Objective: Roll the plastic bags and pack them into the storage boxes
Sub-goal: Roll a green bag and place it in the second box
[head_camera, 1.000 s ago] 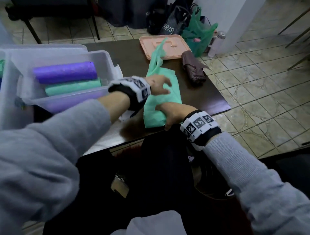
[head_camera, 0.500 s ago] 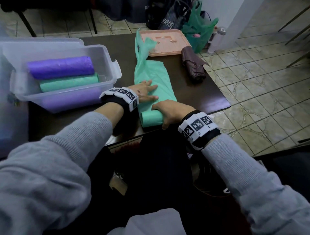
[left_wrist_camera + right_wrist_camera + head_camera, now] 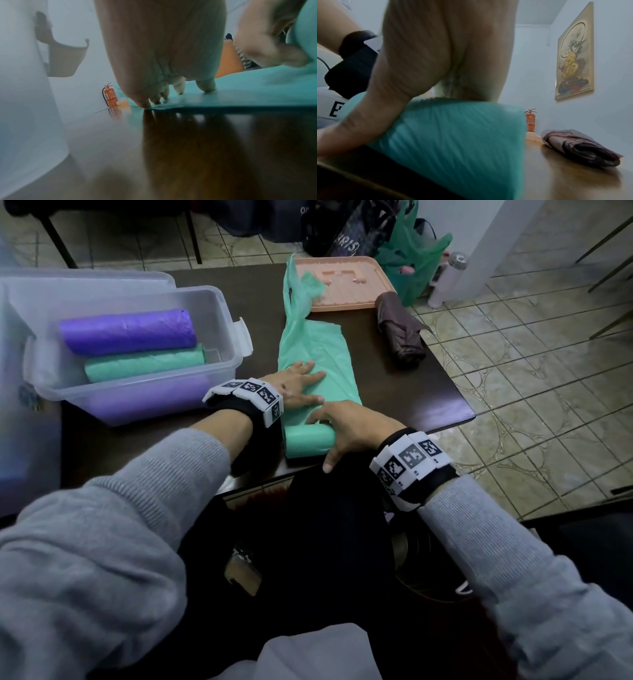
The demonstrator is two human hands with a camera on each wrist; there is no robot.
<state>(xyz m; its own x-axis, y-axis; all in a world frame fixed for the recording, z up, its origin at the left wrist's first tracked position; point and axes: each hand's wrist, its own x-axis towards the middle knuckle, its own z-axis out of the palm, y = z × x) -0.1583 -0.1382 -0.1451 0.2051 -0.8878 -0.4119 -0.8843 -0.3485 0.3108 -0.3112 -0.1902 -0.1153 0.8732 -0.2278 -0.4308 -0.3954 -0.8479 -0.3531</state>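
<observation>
Head view: rolling the green bag (image 3: 317, 361) toward its far handles. Left hand (image 3: 297, 383) lying flat, fingers straight, pinning the sheet just ahead of the roll so it is staying taut. Right hand (image 3: 346, 428) curling over the rolled end (image 3: 308, 441), gripping it to keep the coil tight. Left of both hands, storage box (image 3: 219, 302) holding 3 finished rolls. Partial "RIS" lettering reading on a dark bag beyond.

Left wrist view: fingertips (image 3: 145, 104) pressing the sheet onto the surface (image 3: 223, 142).

Right wrist view: palm wrapping the roll; extinguisher label unreadable.
</observation>
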